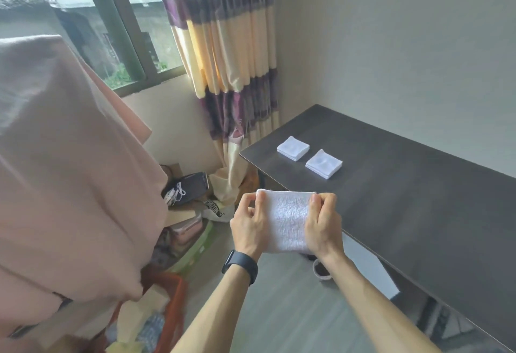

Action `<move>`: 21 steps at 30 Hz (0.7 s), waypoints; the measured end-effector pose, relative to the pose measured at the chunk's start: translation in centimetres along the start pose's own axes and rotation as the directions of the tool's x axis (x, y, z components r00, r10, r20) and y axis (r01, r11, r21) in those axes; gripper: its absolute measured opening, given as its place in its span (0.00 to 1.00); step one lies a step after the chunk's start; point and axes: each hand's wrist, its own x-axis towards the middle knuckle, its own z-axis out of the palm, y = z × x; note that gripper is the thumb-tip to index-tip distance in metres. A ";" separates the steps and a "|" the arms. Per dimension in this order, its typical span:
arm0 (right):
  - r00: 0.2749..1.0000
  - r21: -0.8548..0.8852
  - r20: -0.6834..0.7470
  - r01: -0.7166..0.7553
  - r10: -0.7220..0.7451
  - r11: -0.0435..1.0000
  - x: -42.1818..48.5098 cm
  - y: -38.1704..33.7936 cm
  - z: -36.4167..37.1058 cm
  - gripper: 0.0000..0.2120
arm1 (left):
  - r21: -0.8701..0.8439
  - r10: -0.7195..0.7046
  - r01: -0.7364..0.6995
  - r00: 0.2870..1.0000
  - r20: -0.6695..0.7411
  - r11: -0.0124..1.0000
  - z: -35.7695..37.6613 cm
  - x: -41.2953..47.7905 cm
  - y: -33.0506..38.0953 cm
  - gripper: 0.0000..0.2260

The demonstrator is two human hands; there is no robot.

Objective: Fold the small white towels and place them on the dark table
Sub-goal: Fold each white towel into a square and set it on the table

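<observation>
Towel, white and nubbly, is hanging doubled between left hand and right hand, fingers pinching its top corners, lower corners hiding behind wrists

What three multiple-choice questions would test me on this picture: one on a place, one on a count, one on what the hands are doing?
1. Where do the folded towels lie?
A. On the floor
B. On the dark table
C. On the windowsill

2. How many folded towels lie there?
A. One
B. Two
C. Four

3. What is the state of the held towel?
A. Pinched at its top corners by both hands
B. Spread flat on the table, untouched
C. Dangling from one hand only

Answers:
1. B: both white squares sit side by side near the table's far corner.
2. B: only two white squares show on the tabletop.
3. A: the left hand and the right hand each grip one side of it, thumbs on the top edge.
</observation>
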 end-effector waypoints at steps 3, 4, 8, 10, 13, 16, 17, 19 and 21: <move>0.998 -0.017 0.009 -0.054 0.054 0.998 6.2 1.6 4.7 0.11 | 0.032 -0.002 0.001 0.999 0.034 0.999 2.4 7.9 -1.2 0.13; 0.997 -0.022 0.007 -0.073 0.074 0.997 8.2 2.2 6.2 0.12 | 0.034 -0.004 0.002 0.999 0.049 0.999 3.2 10.5 -1.7 0.13; 0.985 -0.061 -0.039 -0.172 0.170 0.983 15.3 4.6 11.5 0.12 | 0.088 -0.040 0.028 0.990 0.135 0.996 6.7 20.1 -3.6 0.14; 0.974 -0.072 -0.068 -0.220 0.215 0.973 18.8 5.7 13.3 0.11 | 0.118 -0.056 0.034 0.979 0.194 0.992 8.9 24.3 -3.6 0.14; 0.945 -0.091 -0.108 -0.319 0.309 0.943 23.4 7.6 15.2 0.11 | 0.179 -0.085 0.035 0.956 0.281 0.983 12.5 29.6 -3.4 0.15; 0.916 -0.098 -0.146 -0.389 0.373 0.916 27.9 9.8 16.6 0.12 | 0.285 -0.118 0.008 0.921 0.371 0.958 16.4 34.5 -3.3 0.17; 0.904 -0.099 -0.154 -0.415 0.399 0.904 29.6 10.7 17.1 0.12 | 0.317 -0.122 -0.011 0.911 0.395 0.948 17.8 36.2 -3.4 0.17; 0.884 -0.114 -0.168 -0.457 0.436 0.882 32.9 12.6 18.1 0.11 | 0.372 -0.133 -0.039 0.895 0.425 0.928 20.6 39.3 -3.6 0.17; 0.868 -0.130 -0.163 -0.490 0.469 0.862 36.2 14.5 19.2 0.11 | 0.410 -0.155 -0.048 0.880 0.449 0.911 23.4 42.4 -3.9 0.16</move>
